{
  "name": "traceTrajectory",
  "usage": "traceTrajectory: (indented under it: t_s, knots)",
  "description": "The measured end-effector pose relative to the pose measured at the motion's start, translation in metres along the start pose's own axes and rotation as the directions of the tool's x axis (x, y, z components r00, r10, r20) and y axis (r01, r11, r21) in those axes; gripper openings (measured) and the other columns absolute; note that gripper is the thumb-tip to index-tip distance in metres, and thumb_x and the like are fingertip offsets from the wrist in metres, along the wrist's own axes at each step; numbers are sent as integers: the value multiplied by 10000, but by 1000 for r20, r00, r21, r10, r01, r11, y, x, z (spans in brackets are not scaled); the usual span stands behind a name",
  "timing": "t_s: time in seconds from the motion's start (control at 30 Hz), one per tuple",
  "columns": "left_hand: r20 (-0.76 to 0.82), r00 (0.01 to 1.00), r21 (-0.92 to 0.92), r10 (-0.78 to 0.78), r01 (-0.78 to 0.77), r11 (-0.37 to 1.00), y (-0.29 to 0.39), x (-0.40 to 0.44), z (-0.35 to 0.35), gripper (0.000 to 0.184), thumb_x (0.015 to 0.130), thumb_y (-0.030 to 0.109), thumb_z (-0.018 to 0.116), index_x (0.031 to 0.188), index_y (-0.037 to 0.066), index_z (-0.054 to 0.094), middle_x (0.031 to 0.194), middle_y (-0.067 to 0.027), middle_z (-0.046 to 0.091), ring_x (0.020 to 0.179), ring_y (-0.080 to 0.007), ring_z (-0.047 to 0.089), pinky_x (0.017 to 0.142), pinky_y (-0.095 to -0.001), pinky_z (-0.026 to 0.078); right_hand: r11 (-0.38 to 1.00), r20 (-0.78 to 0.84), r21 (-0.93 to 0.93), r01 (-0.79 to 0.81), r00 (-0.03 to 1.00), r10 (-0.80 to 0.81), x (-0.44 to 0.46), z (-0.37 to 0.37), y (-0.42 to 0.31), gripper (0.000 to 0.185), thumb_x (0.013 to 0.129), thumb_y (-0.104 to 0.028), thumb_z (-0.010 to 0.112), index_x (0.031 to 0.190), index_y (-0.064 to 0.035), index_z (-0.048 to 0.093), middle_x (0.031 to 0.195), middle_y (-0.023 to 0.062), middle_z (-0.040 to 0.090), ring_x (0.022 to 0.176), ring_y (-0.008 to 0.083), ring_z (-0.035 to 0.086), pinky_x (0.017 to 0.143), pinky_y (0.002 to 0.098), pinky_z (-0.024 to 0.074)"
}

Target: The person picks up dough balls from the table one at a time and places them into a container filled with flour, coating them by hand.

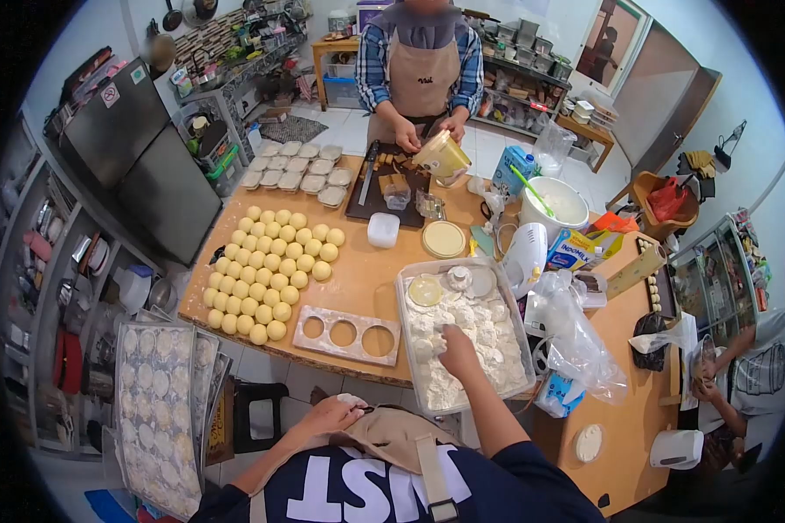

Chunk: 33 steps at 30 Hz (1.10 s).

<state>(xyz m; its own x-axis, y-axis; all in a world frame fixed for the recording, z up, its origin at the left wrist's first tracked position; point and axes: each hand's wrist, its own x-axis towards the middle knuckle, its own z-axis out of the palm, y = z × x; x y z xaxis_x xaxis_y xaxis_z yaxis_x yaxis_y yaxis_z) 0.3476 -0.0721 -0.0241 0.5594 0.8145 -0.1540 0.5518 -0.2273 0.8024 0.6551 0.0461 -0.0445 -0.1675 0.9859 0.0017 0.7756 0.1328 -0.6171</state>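
My right hand (459,353) reaches into a clear plastic tub (403,318) filled with white flour (449,383). Its fingers are drawn together at the flour, and whatever they pinch is hidden. Rounded, flour-coated lumps lie around it, with a clear round lid or dish (425,290) at the tub's far end. Close to the beige apron (401,433) at my waist is my left hand (333,417), its fingers curled and whitened; what they hold, if anything, I cannot make out. Left of the tub lies a floured wooden board with three round holes (347,317).
Many yellow dough balls (270,270) sit in rows at left. Opposite, a person (423,78) tilts a yellowish tub (442,157) over a dark tray (384,187) with a knife (369,166). A hand mixer (526,253) and white bucket (556,205) stand right.
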Motion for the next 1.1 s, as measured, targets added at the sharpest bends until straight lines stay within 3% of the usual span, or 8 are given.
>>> traceTrajectory:
  t_s: [0.13,0.3,0.4,0.53,0.67,0.9,1.0,1.1]
  knots:
    - [-11,1000,-14,1,-1,1000,-2,1,0,276,900,263,514,1074,67,601,978,-150,628,932,-319,601,797,-381,473,975,429,-218,30,901,69,-23,-8,18,451,649,-151,724,1071,-91,576,1050,174,587,958,328,587,819,422,474]
    - [16,1000,-10,-14,14,1000,6,9,-3,270,898,258,513,1076,76,602,980,-150,629,937,-316,601,804,-378,472,952,584,-244,184,812,-7,-65,48,22,374,680,-86,651,1046,-70,572,1019,200,588,974,352,581,819,423,478]
    - [25,1000,37,1,-2,999,9,12,-4,270,898,265,513,1076,82,604,985,-147,631,941,-315,601,808,-378,472,996,545,-89,27,838,26,-47,22,23,350,670,-72,641,1017,-54,604,987,204,620,957,364,588,811,404,483]
    - [67,998,30,-11,9,1000,13,17,-4,276,899,272,510,1082,86,601,992,-146,632,947,-315,600,814,-380,471,952,-9,197,-232,971,238,-8,-1,40,258,667,-52,650,924,-33,648,905,184,653,877,357,620,773,376,484]
    - [82,997,19,-12,10,1000,12,20,-3,285,900,271,504,1088,77,594,993,-151,631,951,-319,599,819,-383,470,793,27,563,-234,964,265,25,3,68,275,661,-47,654,934,-12,660,839,148,653,799,242,624,733,336,475]
    - [48,999,24,10,-11,1000,9,13,-2,289,904,264,489,1084,61,590,992,-166,624,954,-333,593,823,-394,466,909,107,360,-209,977,182,33,-9,46,267,665,-89,670,925,-28,675,877,174,660,825,282,638,747,347,483]
    - [24,1000,30,2,-3,1000,9,8,-3,286,904,256,487,1083,58,588,993,-169,620,959,-338,589,823,-395,465,980,158,199,-2,987,-30,19,-20,65,294,661,-99,676,948,-38,674,905,197,656,851,326,630,772,372,486]
    - [14,1000,7,-17,17,1000,12,3,-4,283,903,252,489,1080,55,587,997,-170,617,964,-341,586,823,-395,465,958,-102,34,-285,953,287,-9,-65,54,291,662,-75,660,952,-55,673,901,197,655,859,340,621,790,384,485]
